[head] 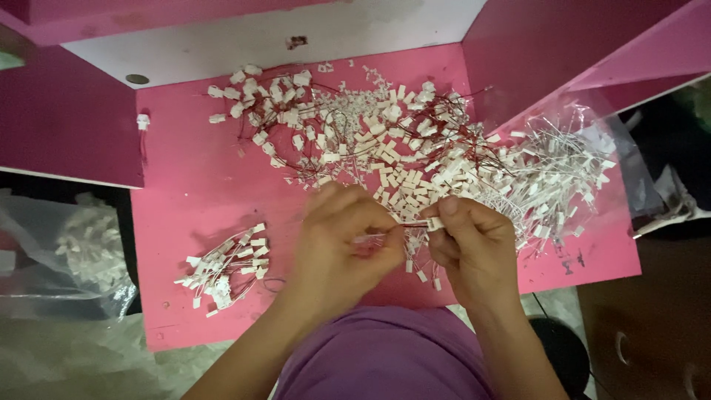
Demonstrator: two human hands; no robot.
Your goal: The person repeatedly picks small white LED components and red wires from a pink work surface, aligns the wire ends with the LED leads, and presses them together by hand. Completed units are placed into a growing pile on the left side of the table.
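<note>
Over the near middle of a pink tabletop (200,178), my left hand (344,241) pinches thin wires between thumb and fingers. My right hand (470,241) grips a small white plastic connector (433,223) at its fingertips, and the two hands almost touch. Behind them spreads a big tangled heap of white connectors with red wires (370,133). To the right lies a heap of white-wired connectors (548,178). A small separate bunch of connectors (226,270) rests at the near left.
Pink partition walls (67,118) stand on both sides with a white back panel (244,44). A single connector (143,121) hangs at the left wall. A clear plastic bag (81,252) of parts sits off the table's left. My purple-clad lap (378,355) is below.
</note>
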